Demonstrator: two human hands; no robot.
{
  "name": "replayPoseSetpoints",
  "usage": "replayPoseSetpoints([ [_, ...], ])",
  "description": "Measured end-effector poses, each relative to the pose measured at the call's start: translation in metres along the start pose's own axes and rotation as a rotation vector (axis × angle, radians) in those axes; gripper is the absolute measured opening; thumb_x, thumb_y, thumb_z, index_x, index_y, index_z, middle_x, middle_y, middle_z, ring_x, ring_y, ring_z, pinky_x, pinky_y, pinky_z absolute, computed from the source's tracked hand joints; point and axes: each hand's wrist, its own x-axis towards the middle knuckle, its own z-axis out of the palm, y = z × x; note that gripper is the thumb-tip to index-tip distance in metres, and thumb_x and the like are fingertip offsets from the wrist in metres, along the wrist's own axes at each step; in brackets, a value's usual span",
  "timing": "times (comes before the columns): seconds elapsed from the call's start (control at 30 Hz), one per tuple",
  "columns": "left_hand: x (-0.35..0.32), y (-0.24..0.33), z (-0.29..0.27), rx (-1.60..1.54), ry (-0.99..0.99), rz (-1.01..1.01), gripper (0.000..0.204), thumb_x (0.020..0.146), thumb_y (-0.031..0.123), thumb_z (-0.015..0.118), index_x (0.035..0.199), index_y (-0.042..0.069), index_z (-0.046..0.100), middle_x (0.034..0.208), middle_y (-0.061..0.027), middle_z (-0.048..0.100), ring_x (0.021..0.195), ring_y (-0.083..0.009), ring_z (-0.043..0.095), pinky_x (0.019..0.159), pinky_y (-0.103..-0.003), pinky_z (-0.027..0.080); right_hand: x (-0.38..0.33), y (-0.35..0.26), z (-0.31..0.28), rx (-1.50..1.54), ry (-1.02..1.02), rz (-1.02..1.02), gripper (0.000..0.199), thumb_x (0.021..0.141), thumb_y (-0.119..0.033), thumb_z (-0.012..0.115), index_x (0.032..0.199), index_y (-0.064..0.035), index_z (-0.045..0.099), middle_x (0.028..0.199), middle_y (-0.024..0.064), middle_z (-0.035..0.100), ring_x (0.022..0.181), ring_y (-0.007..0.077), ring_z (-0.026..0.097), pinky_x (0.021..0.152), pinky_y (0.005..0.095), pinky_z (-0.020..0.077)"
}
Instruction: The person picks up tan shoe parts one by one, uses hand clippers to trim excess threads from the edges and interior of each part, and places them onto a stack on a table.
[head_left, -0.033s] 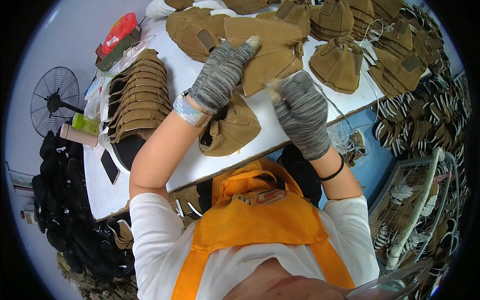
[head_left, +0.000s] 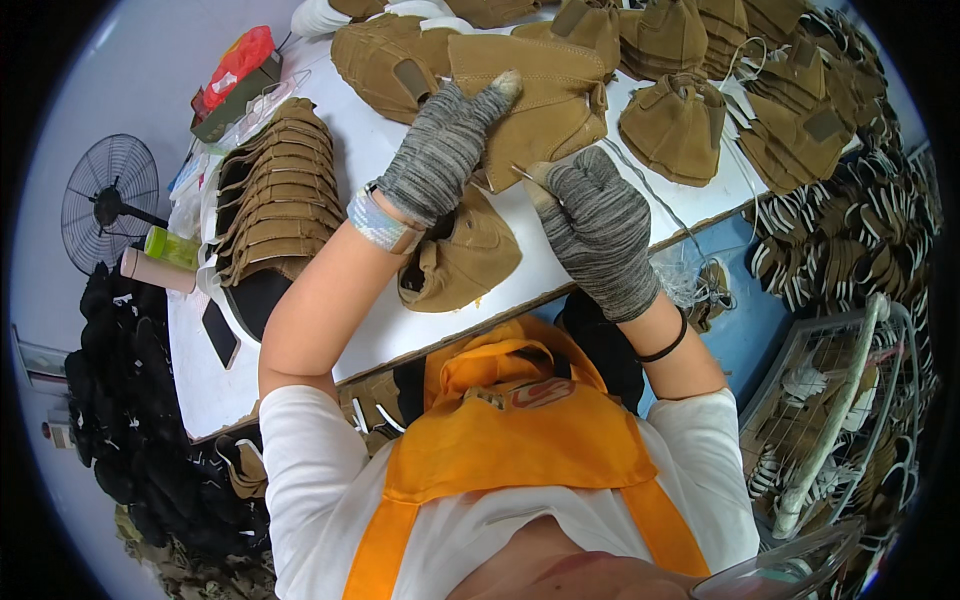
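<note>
My left hand [head_left: 437,148], in a grey knitted fingerless glove, is closed on a brown suede shoe upper [head_left: 550,75], its thumb lying on top of the piece. Just right of it my right hand [head_left: 598,215], gloved alike, is closed in a pinch. From its fingertips a thin needle-like tool [head_left: 522,174] points toward the lower edge of that upper. Most of the tool is hidden in the fist. Below my left wrist another brown shoe upper [head_left: 468,255] sits on the white table [head_left: 375,330].
A row of stacked brown uppers [head_left: 285,190] stands at left, near a phone [head_left: 220,335] and a green-lidded bottle [head_left: 172,248]. More uppers [head_left: 675,130] crowd the far right. A fan [head_left: 108,205] is beyond the table's left side; a wire cart [head_left: 835,420] stands at lower right.
My right hand, blurred before, has shifted slightly and now shows sharply, with the thin tool visible at its fingertips. My left hand and the upper stay in place.
</note>
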Motion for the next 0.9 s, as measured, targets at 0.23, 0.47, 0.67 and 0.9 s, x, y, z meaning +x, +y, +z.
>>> replayPoseSetpoints([
  [0.23,0.000,0.002,-0.007,-0.017,-0.087,-0.026,0.042,0.091,0.035,0.061,0.113,0.000,0.055,0.095,-0.0096,0.065,0.080,-0.0153,0.066,0.061,-0.025,0.055,0.001,0.005,0.001,0.022,0.065,-0.012,0.017,0.076,-0.011,0.073,0.091,-0.0067,0.067,0.076,0.0089,0.056,0.070,0.0243,0.058,0.063,0.0340,0.0481],
  [0.47,0.001,-0.009,-0.014,-0.281,-0.112,-0.023,0.043,0.092,0.037,0.059,0.114,0.001,0.055,0.096,-0.0083,0.065,0.080,-0.0151,0.066,0.062,-0.024,0.056,0.010,0.048,-0.002,0.163,0.345,0.190,0.018,0.085,-0.019,0.068,0.096,-0.0049,0.064,0.086,0.0080,0.062,0.072,0.0187,0.059,0.066,0.0293,0.0485],
  [0.67,0.001,-0.013,-0.009,-0.549,-0.124,-0.062,0.046,0.094,0.035,0.055,0.124,0.001,0.049,0.116,-0.0124,0.058,0.101,-0.0190,0.060,0.079,-0.029,0.055,0.007,0.034,0.011,0.498,0.419,0.301,0.020,0.086,-0.016,0.067,0.099,-0.0028,0.060,0.084,0.0020,0.058,0.073,0.0092,0.053,0.067,0.0227,0.0446],
  [0.9,-0.013,-0.019,-0.004,-0.147,-0.135,0.120,0.051,0.094,0.032,0.055,0.129,-0.001,0.041,0.120,-0.0128,0.056,0.108,-0.0220,0.059,0.087,-0.030,0.055,0.017,0.052,0.025,0.535,0.334,0.266,0.023,0.081,-0.012,0.071,0.098,-0.0037,0.059,0.077,-0.0004,0.052,0.066,0.0102,0.048,0.068,0.0246,0.0463],
])
